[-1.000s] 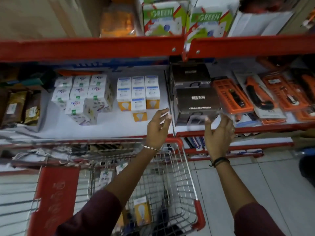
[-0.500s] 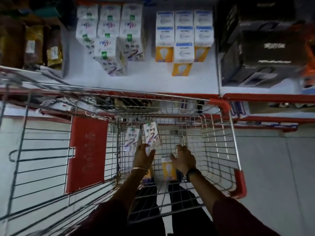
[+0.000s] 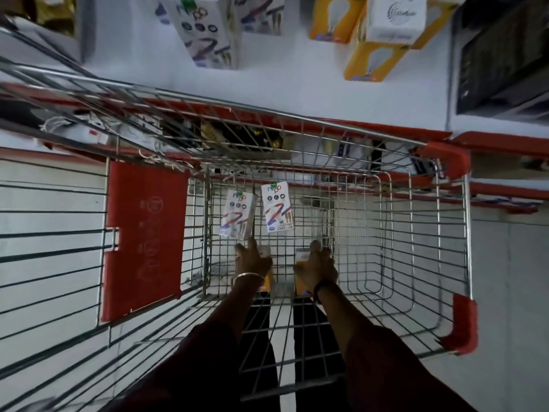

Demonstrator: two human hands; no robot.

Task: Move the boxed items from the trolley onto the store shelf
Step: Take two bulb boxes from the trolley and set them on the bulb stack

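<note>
I look down into a wire trolley parked against the white store shelf. Both hands are deep in its basket. My left hand lies closed over a yellow bulb box. My right hand grips a second yellow bulb box beside it. Two white boxes with coloured stripes lean on the basket's far wall, just beyond my left fingertips. On the shelf stand more white striped boxes and yellow bulb boxes.
The trolley's red child-seat flap lies to the left of the basket. A large black box sits on the shelf at the right. Red shelf edges run behind the trolley. Tiled floor shows at the right.
My view tipped down from the shelf into the trolley. Both hands dropped from the shelf edge to the basket floor and closed over the yellow boxes.
</note>
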